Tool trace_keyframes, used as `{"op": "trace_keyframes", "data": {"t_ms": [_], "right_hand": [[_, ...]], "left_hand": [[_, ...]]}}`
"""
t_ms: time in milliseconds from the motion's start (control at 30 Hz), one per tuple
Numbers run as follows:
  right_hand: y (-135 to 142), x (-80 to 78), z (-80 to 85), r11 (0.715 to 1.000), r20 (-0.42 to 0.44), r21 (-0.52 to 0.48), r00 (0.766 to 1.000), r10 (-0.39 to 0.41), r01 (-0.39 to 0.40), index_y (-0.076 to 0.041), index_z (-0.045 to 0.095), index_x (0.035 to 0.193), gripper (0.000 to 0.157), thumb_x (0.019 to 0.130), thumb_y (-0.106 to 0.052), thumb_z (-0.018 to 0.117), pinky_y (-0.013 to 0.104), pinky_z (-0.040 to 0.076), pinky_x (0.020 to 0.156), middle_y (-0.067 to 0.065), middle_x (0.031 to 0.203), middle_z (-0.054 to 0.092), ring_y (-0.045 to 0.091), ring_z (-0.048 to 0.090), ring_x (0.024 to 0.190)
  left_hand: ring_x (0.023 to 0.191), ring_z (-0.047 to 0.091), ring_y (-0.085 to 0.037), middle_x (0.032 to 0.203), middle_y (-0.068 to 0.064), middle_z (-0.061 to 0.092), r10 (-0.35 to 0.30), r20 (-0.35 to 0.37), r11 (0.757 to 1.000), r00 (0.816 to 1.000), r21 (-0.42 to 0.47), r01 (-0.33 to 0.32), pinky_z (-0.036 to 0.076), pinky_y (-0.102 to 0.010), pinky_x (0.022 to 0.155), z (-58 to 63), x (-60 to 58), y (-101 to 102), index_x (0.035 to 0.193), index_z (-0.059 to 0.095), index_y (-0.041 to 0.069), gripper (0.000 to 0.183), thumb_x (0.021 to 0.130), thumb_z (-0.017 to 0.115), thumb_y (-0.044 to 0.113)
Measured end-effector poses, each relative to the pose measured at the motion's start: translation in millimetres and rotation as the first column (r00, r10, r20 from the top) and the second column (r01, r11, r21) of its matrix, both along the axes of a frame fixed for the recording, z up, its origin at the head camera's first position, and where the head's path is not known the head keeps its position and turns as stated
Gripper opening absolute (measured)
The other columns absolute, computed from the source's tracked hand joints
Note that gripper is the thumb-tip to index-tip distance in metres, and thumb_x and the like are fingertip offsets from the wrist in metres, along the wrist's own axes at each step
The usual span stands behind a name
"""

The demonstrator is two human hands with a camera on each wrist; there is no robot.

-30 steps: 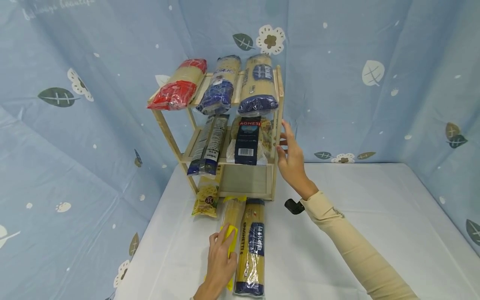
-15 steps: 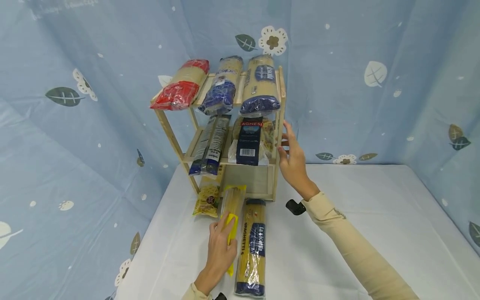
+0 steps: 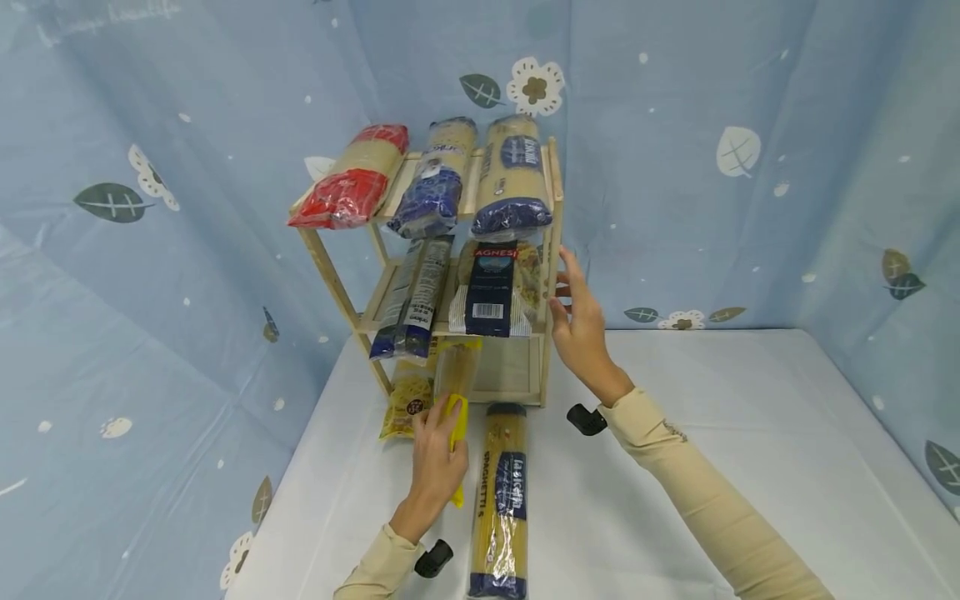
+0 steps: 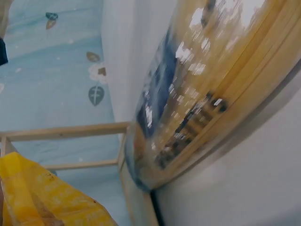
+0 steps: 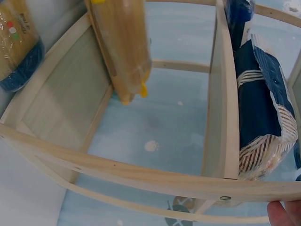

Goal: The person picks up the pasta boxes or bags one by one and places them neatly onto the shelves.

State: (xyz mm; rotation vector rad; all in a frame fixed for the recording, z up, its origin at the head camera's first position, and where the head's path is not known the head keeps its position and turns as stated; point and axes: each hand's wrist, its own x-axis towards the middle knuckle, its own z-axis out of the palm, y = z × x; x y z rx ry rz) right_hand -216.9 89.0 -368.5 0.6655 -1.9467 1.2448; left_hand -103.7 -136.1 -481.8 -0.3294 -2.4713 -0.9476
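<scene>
My left hand (image 3: 438, 458) grips the near end of a long clear pack of dry noodles with yellow ends (image 3: 457, 371). Its far end reaches into the bottom level of the wooden rack (image 3: 330, 271), beside a yellow noodle bag (image 3: 408, 400). In the right wrist view, the pack of noodles (image 5: 123, 52) hangs tilted over the bottom shelf panel (image 5: 66, 89). My right hand (image 3: 583, 337) touches the rack's right front post, fingers loosely bent; fingertips (image 5: 280, 214) show against that wood. A spaghetti pack with blue ends (image 3: 501, 500) lies on the table in front.
Three pasta bags, one red (image 3: 348, 196) and two blue-ended (image 3: 513, 175), lie on the top shelf. The middle shelf bears a dark pack (image 3: 416, 296) and an Agnesi pack (image 3: 491, 287). A patterned blue curtain (image 3: 675, 167) stands behind the white table (image 3: 712, 442).
My left hand has moved forward toward the rack, carrying the pack of noodles from beside the spaghetti into the bottom level. My right hand stays at the post.
</scene>
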Motion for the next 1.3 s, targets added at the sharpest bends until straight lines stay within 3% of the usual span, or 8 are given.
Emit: {"op": "trace_keyframes", "data": {"t_ms": [167,267,367,467,700,967,1067,1300], "right_hand": [[-1,-0.4,0.2,1.0,-0.005,0.02,1.0,0.006,-0.006,-0.007,0.025,0.148,0.062,0.093,0.006,0.052,0.044,0.05,0.076,0.026,0.116,0.056,0.034,0.057,0.098],[-1,-0.1,-0.1,1.0,0.009,0.028,1.0,0.008,-0.009,-0.008,0.024,0.148,0.061,0.095,0.003,0.051,0.044,0.05,0.077,0.027,0.117,0.055,0.034,0.056,0.099],[1,0.8,-0.7,1.0,0.022,0.02,1.0,0.003,-0.004,-0.008,0.024,0.149,0.062,0.095,0.003,0.051,0.046,0.05,0.075,0.026,0.115,0.055,0.033,0.056,0.098],[2,1.6,-0.8,1.0,0.026,0.019,1.0,-0.007,0.006,-0.008,0.024,0.149,0.063,0.094,0.005,0.052,0.045,0.05,0.074,0.025,0.113,0.056,0.033,0.057,0.096],[4,2.7,-2.1,1.0,0.027,0.029,1.0,-0.008,0.007,-0.008,0.023,0.149,0.062,0.095,0.004,0.049,0.041,0.05,0.076,0.026,0.112,0.056,0.032,0.057,0.096],[-1,0.3,-3.1,1.0,0.026,0.031,1.0,0.006,-0.007,-0.008,0.022,0.15,0.064,0.094,0.008,0.049,0.04,0.05,0.076,0.027,0.114,0.056,0.032,0.057,0.097],[-1,0.1,-2.7,0.999,0.028,0.032,1.0,0.007,-0.008,-0.007,0.022,0.149,0.062,0.095,0.006,0.049,0.04,0.05,0.076,0.026,0.116,0.055,0.032,0.057,0.098],[2,-0.9,-2.6,0.999,0.011,0.039,1.0,-0.005,0.005,-0.006,0.023,0.148,0.061,0.095,0.004,0.051,0.043,0.05,0.076,0.027,0.115,0.055,0.034,0.057,0.097]], "left_hand": [[0.089,0.043,-0.037,0.137,-0.021,0.047,0.02,-0.021,1.0,1.0,0.003,-0.02,0.039,-0.045,0.071,1.0,-16.5,1,0.121,0.061,-0.006,0.051,0.071,0.057,-0.014],[0.098,0.045,-0.046,0.14,-0.019,0.045,0.026,0.01,1.0,1.0,-0.001,-0.026,0.043,-0.049,0.072,0.9,-26.2,2,0.124,0.059,-0.004,0.053,0.072,0.057,-0.014],[0.113,0.041,-0.055,0.141,-0.019,0.044,0.017,0.033,1.0,0.999,-0.017,-0.016,0.04,-0.06,0.086,-1.2,-38.5,3,0.127,0.057,-0.003,0.054,0.074,0.055,-0.013],[0.121,0.04,-0.052,0.14,-0.021,0.044,-0.001,0.022,0.999,1.0,-0.033,0.002,0.03,-0.064,0.096,-4.8,-52.3,4,0.127,0.057,-0.003,0.054,0.075,0.054,-0.012],[0.124,0.041,-0.046,0.141,-0.023,0.042,-0.048,0.003,0.999,0.999,0.003,0.048,0.024,-0.061,0.102,-10.9,-82.5,5,0.126,0.057,-0.006,0.051,0.076,0.056,-0.013],[0.123,0.039,-0.044,0.139,-0.021,0.045,-0.037,0.029,0.999,0.999,0.038,0.036,0.026,-0.056,0.103,-23.6,-116.0,0,0.125,0.059,-0.005,0.051,0.074,0.056,-0.014],[0.126,0.041,-0.041,0.136,-0.024,0.047,-0.044,0.006,0.999,0.999,0.005,0.044,0.019,-0.057,0.106,-29.1,-127.3,-1,0.124,0.059,-0.005,0.051,0.074,0.056,-0.014],[0.122,0.042,-0.051,0.125,-0.03,0.053,-0.068,-0.081,0.996,0.994,-0.063,0.063,0.025,-0.065,0.1,-43.1,-145.5,2,0.115,0.062,-0.009,0.05,0.066,0.059,-0.017]]}}
